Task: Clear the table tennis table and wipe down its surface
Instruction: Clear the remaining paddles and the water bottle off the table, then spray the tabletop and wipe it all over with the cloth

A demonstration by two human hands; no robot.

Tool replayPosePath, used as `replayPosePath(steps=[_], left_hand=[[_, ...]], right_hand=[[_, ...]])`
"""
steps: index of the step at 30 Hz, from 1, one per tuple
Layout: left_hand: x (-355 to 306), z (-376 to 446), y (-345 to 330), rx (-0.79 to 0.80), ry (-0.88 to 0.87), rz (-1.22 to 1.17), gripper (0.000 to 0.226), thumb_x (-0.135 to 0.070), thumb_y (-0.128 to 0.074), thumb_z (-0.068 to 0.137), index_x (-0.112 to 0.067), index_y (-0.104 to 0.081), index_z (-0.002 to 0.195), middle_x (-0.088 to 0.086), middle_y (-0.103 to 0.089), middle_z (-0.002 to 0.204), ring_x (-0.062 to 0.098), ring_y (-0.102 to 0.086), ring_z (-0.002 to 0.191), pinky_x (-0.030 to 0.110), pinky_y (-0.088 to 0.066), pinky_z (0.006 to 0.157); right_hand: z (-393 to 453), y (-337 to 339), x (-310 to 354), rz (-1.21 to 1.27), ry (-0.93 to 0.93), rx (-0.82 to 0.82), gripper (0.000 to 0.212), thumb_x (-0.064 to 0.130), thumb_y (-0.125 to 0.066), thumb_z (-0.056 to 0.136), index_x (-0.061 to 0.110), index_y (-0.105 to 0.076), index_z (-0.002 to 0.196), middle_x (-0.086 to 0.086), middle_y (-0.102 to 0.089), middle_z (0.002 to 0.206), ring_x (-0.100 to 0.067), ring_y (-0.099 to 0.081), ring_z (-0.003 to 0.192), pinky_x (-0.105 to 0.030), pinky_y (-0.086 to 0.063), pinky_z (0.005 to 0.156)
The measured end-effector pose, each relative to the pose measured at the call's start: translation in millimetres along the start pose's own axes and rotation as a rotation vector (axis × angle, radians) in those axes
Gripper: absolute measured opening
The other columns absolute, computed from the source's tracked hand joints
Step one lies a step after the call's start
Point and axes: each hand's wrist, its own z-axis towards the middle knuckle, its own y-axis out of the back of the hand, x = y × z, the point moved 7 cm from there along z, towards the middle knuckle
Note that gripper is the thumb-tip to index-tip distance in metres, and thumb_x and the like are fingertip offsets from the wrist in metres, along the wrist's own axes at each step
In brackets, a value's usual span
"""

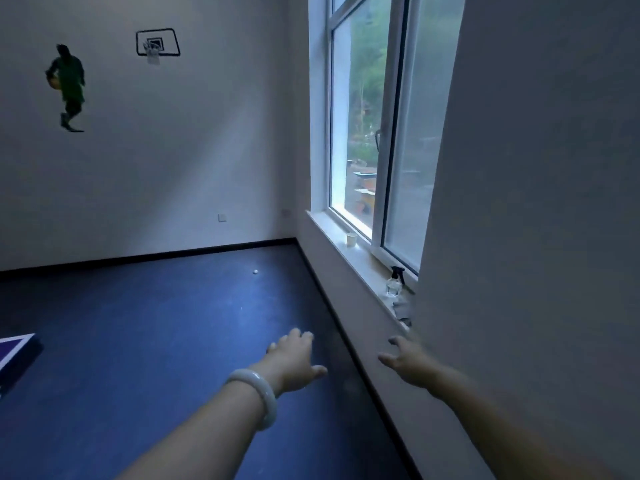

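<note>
Both my arms stretch forward toward the window sill [360, 261]. My left hand [294, 358], with a pale bangle on its wrist, hangs over the blue floor with relaxed fingers and holds nothing. My right hand [408, 362] is spread out just below the near end of the sill, also holding nothing. A clear spray bottle [396, 282] with a black trigger stands on the sill, and a crumpled grey cloth [403, 306] lies beside it, partly hidden by the wall edge. A corner of the table tennis table [14, 355] shows at the far left.
A white ball [255, 271] lies on the blue floor near the far wall. A paper cup [352, 239] stands further along the sill. The window [360, 133] is slid partly open. A wall [536, 237] juts out on the right.
</note>
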Motion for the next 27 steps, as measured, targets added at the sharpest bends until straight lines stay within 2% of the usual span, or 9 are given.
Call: replayPosePath(steps=[8,15,20,24,27], left_hand=[[33,159,12,0.047,-0.025,-0.034,0.066,-0.054,-0.057,0.091,-0.017,-0.036,0.141,0.006,-0.038,0.138,0.028,-0.04,0.131,0.044,-0.033,0.108],[63,330,11,0.129,-0.136,-0.037,0.062,-0.052,-0.056,0.092,-0.016,-0.038,0.139,0.005,-0.039,0.137,0.026,-0.039,0.131,0.042,-0.032,0.108],[63,433,2,0.229,-0.234,-0.009,0.061,-0.052,-0.055,0.092,-0.017,-0.037,0.138,0.003,-0.039,0.137,0.024,-0.04,0.129,0.041,-0.033,0.108],[38,491,-18,0.31,-0.328,0.021,0.057,-0.051,-0.054,0.093,-0.017,-0.038,0.137,0.003,-0.04,0.134,0.024,-0.042,0.128,0.041,-0.034,0.106],[17,527,-35,0.357,-0.387,0.024,0.055,-0.051,-0.055,0.093,-0.02,-0.04,0.136,0.002,-0.041,0.132,0.022,-0.042,0.127,0.041,-0.034,0.106]], right_hand=[[163,6,11,-0.019,-0.068,0.039,0.063,0.041,-0.053,0.099,0.011,-0.033,0.15,-0.008,-0.037,0.154,-0.024,-0.038,0.14,-0.028,-0.034,0.106],[312,-3,6,0.02,-0.191,0.007,0.062,0.041,-0.051,0.1,0.01,-0.031,0.15,-0.009,-0.038,0.154,-0.025,-0.039,0.139,-0.03,-0.035,0.108],[372,-8,-23,0.119,-0.386,-0.031,0.059,0.039,-0.051,0.1,0.012,-0.032,0.15,-0.008,-0.038,0.154,-0.024,-0.039,0.139,-0.032,-0.036,0.11],[398,-10,-62,0.157,-0.517,-0.094,0.057,0.041,-0.049,0.1,0.015,-0.036,0.149,-0.004,-0.041,0.152,-0.022,-0.041,0.138,-0.028,-0.036,0.107],[424,-10,-94,0.224,-0.595,-0.15,0.056,0.037,-0.051,0.1,0.011,-0.037,0.147,-0.009,-0.042,0.151,-0.025,-0.04,0.138,-0.03,-0.035,0.109]])
